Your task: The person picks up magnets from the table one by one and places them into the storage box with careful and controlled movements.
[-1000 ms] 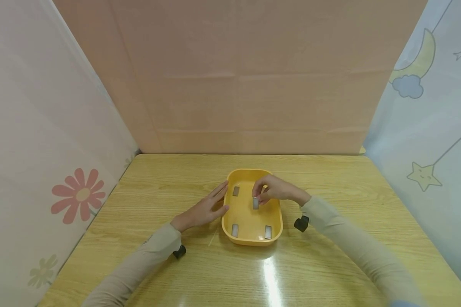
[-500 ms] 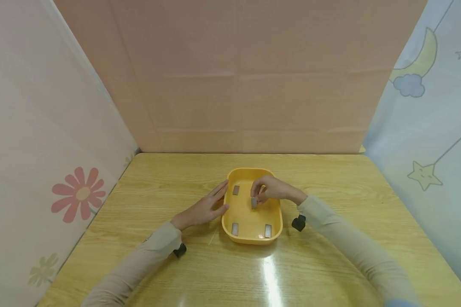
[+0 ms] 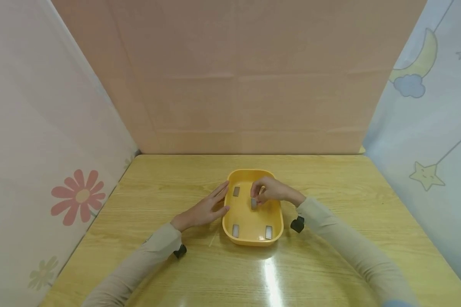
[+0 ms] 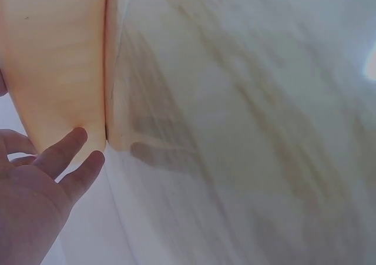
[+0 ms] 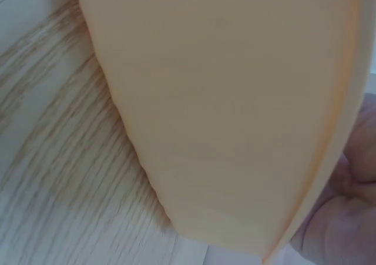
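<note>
A yellow plastic tub (image 3: 252, 243) stands on the table. Inside it my right hand (image 3: 270, 189) pinches a small grey rectangular block (image 3: 253, 204) between thumb and fingers, over the tub's middle. Three similar grey pieces lie apart on the tub floor: one at the far left (image 3: 236, 191), one at the near left (image 3: 235, 231), one at the near right (image 3: 268, 232). With fingers extended, my left hand (image 3: 203, 210) rests against the tub's left side. In the left wrist view its fingertips touch the tub wall (image 4: 59, 59). The right wrist view shows mostly tub wall (image 5: 217, 112), hiding the block.
The wood-grain table (image 3: 322, 264) extends around the tub on all sides. A plain pinkish-brown sheet (image 3: 230, 76) hangs at the back edge. Patterned white curtains (image 3: 27, 128) flank the left and right. Each wrist carries a small black camera (image 3: 297, 224).
My right hand and its grey block have shifted very slightly left within the tub. The left hand and the other pieces stay where they were.
</note>
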